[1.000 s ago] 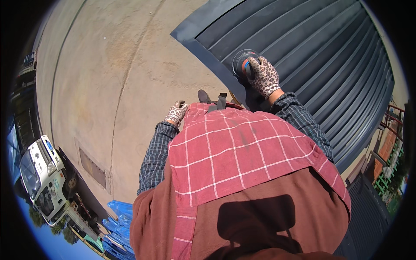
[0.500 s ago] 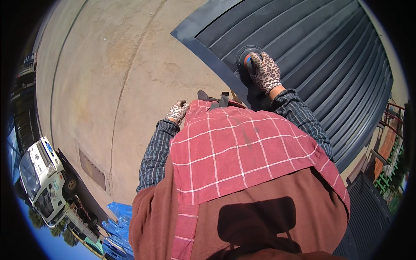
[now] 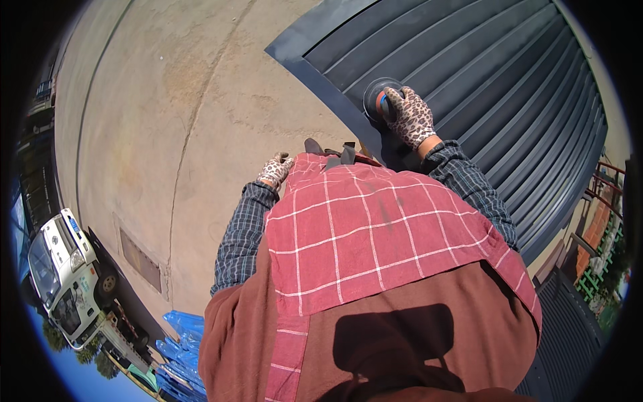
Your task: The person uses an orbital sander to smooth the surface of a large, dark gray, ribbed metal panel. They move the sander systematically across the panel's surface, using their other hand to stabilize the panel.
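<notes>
Since the earlier frames, the right hand (image 3: 410, 117) has slid the round grey disc (image 3: 380, 95) a little way along the big grey ribbed metal panel (image 3: 495, 87), and the left hand (image 3: 276, 169) has barely moved.

That ribbed panel fills the upper right of the frame. Its flat dark border (image 3: 315, 63) runs down toward the middle, and past it the tan concrete ground (image 3: 167, 114) fills the upper left. A white truck (image 3: 63, 268) and some blue sheets (image 3: 177, 345) sit at the lower left, well apart from the work. Green and orange things (image 3: 599, 251) crowd the right edge.

The disc lies flat on the panel, just inside the border, at the upper middle. The right hand, in a spotted glove, is closed around a tool with a blue and orange bit on top of the disc. The left hand, also gloved, hangs curled near the person's red checked cloth (image 3: 375, 234); I cannot tell if it holds anything.

To do this well, I think the disc should stay flat and follow the ribs with steady, even pressing. It is close to the border, so care is needed there. Plenty of open panel lies toward the upper right.
</notes>
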A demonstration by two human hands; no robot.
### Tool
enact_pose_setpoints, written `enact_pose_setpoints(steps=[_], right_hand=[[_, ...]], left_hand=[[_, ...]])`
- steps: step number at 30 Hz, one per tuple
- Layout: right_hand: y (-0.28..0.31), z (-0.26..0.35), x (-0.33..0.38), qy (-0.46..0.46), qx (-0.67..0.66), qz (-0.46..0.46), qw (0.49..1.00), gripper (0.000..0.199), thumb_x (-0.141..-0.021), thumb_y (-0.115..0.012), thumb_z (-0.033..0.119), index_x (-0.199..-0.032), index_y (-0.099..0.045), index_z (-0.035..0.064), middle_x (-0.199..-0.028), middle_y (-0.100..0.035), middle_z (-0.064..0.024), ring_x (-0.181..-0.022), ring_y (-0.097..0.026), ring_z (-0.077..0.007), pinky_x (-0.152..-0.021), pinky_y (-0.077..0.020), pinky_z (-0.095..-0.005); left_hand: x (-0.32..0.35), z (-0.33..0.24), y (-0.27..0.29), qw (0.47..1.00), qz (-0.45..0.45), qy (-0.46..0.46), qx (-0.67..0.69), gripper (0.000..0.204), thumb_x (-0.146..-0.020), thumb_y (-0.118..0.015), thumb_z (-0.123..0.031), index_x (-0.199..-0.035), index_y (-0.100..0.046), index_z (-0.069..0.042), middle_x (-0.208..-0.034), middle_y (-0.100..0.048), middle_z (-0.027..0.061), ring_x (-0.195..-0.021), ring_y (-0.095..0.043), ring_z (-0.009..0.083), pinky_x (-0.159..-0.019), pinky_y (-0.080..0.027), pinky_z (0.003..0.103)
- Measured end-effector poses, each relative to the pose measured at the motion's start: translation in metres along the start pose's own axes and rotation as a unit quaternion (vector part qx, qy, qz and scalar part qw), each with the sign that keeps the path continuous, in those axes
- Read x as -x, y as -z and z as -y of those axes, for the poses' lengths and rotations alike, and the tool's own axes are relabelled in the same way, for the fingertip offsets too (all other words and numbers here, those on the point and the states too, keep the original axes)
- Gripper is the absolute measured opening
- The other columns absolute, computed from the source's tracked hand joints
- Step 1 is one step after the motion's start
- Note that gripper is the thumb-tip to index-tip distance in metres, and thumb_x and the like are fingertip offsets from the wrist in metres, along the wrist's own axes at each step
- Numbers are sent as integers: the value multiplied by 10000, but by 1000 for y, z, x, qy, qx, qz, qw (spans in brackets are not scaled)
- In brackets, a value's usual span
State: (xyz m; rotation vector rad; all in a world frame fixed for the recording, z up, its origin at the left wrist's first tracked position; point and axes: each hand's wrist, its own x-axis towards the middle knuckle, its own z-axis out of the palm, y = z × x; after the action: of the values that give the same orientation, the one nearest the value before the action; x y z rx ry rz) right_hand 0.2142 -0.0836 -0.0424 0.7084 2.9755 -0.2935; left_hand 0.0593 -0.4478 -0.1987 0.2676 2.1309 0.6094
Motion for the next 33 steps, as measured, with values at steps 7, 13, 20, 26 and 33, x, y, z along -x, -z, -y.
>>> enact_pose_setpoints(steps=[7, 13, 20, 26, 33], right_hand=[[-23, -34, -21, -41, -16, -47, 998, 615, -890, -758, 305, -1469, -555, 260, -1489, -529, -193, -1298, -594, -379, -1068, -514, -475], [-22, -16, -7, 22, 0, 8, 1000, 614, -900, -748, 274, -1480, -546, 264, -1505, -515, -203, -1313, -583, -386, -1092, -501, -468], [-13, -46, -26, -81, -60, -52, 994, 628, -871, -781, 287, -1458, -565, 230, -1448, -543, -189, -1288, -597, -373, -1073, -514, -460], [-19, -6, -7, 14, -4, 19, 1000, 605, -894, -750, 277, -1467, -555, 272, -1509, -512, -201, -1320, -577, -388, -1088, -504, -467], [16, -42, -43, -195, -86, -76, 974, 753, -826, -846, 321, -1494, -504, 263, -1459, -509, -143, -1275, -614, -357, -1063, -537, -454]], left_hand=[[3, -6, 6, 999, 15, 19, -27, 515, -988, -667, -369, -1398, -597, -65, -1356, -677, 173, -1248, -645, 325, -1048, -513, 423], [0, -13, 4, 1000, 13, 2, -1, 519, -994, -659, -368, -1407, -589, -63, -1328, -692, 169, -1220, -660, 330, -1029, -522, 423], [-3, -3, 0, 1000, 5, -4, -24, 510, -973, -681, -379, -1381, -625, -77, -1307, -703, 173, -1195, -673, 327, -1010, -529, 425], [-1, -2, 1, 1000, 2, -13, -12, 510, -977, -684, -368, -1382, -622, -65, -1310, -701, 177, -1218, -663, 323, -1024, -527, 417], [0, -10, 5, 1000, 17, -17, -8, 529, -988, -681, -344, -1414, -585, -45, -1330, -692, 176, -1218, -665, 303, -1016, -534, 396]])
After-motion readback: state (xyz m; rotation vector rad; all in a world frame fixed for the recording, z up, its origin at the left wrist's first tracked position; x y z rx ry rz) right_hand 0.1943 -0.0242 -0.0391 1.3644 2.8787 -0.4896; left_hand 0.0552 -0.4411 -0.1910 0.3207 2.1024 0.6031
